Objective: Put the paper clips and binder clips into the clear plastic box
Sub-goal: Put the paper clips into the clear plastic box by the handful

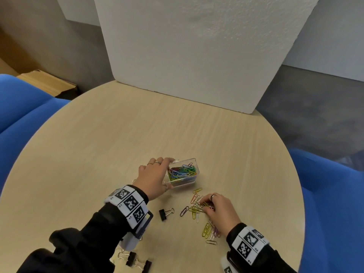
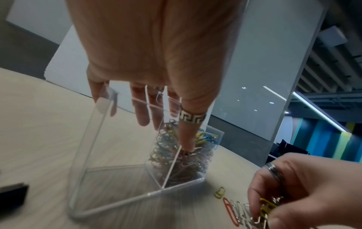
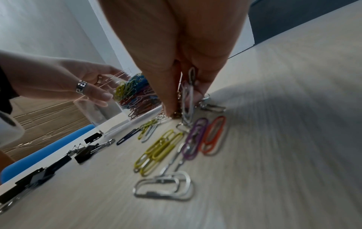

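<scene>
1. Left hand (image 1: 152, 175) has its grip round the clear plastic box (image 1: 182, 172), tipped up on the worktop (image 1: 118, 146).
2. Right hand (image 1: 218, 208), just beside the box, is pinching loose paper clips (image 1: 197, 207).
3. A binder clip (image 1: 165, 213) lies near the box.

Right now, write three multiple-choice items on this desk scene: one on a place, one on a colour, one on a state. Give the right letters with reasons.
1. Where does the lone binder clip lie?
A. inside the box
B. on the table, between the two wrists
C. on the blue chair

2. What colour is that binder clip's body?
A. black
B. red
C. white

3. What is the left hand doing?
A. lying flat on the table
B. pinching loose clips
C. gripping the clear box

Answers: 1 B, it sits on the table; 2 A, its body is black; 3 C, its fingers wrap the box while the right hand pinches loose paper clips.
</scene>
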Demonstrator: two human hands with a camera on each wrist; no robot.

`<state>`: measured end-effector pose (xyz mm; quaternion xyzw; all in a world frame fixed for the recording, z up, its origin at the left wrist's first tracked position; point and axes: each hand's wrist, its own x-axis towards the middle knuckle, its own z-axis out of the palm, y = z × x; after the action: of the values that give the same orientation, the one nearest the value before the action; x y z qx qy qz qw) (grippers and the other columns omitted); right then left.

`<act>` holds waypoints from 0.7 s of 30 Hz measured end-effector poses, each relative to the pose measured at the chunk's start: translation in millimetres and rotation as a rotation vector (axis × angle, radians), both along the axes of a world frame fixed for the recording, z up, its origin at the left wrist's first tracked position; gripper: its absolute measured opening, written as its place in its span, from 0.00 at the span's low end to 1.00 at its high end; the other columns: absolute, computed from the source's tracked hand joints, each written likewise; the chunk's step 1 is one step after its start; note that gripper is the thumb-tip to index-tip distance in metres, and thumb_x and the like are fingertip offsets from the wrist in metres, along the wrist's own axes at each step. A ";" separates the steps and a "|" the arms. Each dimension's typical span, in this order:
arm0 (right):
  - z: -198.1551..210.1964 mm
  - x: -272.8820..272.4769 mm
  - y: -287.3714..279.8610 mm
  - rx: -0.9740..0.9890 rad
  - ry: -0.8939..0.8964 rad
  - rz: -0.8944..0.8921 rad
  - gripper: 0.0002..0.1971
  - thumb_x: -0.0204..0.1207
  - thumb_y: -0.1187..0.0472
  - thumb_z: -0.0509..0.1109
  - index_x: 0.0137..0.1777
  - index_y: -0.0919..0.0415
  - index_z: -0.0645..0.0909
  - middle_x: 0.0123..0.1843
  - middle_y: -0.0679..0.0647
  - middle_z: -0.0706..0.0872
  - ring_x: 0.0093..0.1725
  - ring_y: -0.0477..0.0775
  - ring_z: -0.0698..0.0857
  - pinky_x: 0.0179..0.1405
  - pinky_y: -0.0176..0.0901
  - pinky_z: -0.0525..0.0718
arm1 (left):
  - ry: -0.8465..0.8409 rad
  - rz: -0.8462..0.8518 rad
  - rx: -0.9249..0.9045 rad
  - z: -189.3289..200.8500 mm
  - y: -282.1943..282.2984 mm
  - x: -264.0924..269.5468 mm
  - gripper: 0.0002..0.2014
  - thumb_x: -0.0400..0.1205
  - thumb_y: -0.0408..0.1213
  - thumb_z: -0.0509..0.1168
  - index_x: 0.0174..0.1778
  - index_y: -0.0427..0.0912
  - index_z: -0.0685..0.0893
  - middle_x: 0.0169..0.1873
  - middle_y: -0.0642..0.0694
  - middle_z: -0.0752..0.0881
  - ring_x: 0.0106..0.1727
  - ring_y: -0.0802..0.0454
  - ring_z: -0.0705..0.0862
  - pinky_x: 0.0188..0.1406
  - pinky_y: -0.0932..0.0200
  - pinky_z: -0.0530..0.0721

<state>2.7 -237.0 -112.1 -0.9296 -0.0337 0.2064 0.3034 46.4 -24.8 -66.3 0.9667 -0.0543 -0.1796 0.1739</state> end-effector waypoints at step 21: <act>47.1 59.2 53.0 0.170 -0.354 0.373 0.11 0.74 0.70 0.68 0.55 0.63 0.85 0.55 0.58 0.86 0.57 0.55 0.81 0.59 0.36 0.74 | -0.010 -0.011 -0.009 -2.9 -1.5 -7.8 0.33 0.78 0.47 0.66 0.77 0.54 0.57 0.69 0.51 0.70 0.70 0.48 0.67 0.64 0.48 0.68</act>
<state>61.9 -184.0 -65.1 -0.9001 -0.2740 0.0892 0.3267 38.6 -26.4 -69.2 0.9666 -0.0614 -0.1754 0.1768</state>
